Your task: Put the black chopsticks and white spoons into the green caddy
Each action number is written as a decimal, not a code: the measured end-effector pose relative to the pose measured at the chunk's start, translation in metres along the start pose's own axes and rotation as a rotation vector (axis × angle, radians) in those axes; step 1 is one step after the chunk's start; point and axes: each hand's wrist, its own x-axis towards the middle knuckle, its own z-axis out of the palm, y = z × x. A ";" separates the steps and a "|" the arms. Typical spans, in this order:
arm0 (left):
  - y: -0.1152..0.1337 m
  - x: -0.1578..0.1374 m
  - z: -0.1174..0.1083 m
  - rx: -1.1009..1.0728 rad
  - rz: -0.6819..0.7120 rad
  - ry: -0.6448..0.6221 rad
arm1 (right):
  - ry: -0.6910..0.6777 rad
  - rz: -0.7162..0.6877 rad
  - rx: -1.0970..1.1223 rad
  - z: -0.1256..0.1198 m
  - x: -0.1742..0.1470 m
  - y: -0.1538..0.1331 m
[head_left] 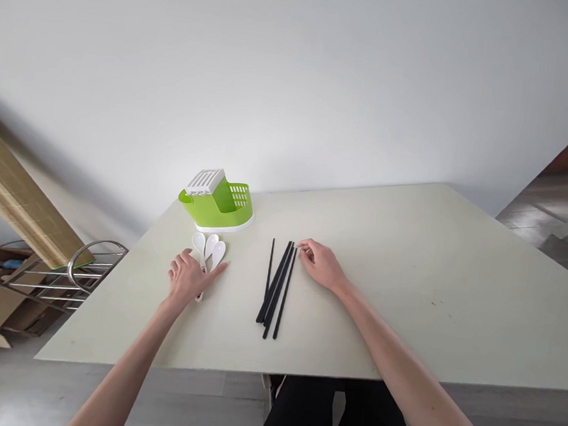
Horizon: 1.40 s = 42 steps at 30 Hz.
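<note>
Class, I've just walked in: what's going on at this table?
A person's left hand is spread over the handles of some white spoons. The right hand is beside the tips of some black chopsticks; whether it touches them is unclear. A green basket stands behind the spoons on the table.

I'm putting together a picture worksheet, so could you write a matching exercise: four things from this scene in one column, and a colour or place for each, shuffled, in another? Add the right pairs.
Things
1. Spoons
2. Caddy
3. Right hand
4. Chopsticks

Colour or place
A. Black, lying between the two hands
B. White, partly hidden by the left hand
C. Just right of the black sticks
D. Mostly green, standing near the wall

Pairs: 1-B, 2-D, 3-C, 4-A
</note>
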 end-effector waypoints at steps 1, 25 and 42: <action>0.001 0.003 0.000 0.021 0.001 -0.009 | 0.003 0.002 0.005 0.000 0.000 0.000; 0.044 -0.039 -0.013 0.347 0.307 -0.191 | 0.065 0.218 0.361 -0.009 -0.002 0.000; 0.240 -0.114 0.011 0.117 0.701 -0.331 | 0.263 0.289 0.040 -0.124 -0.092 0.066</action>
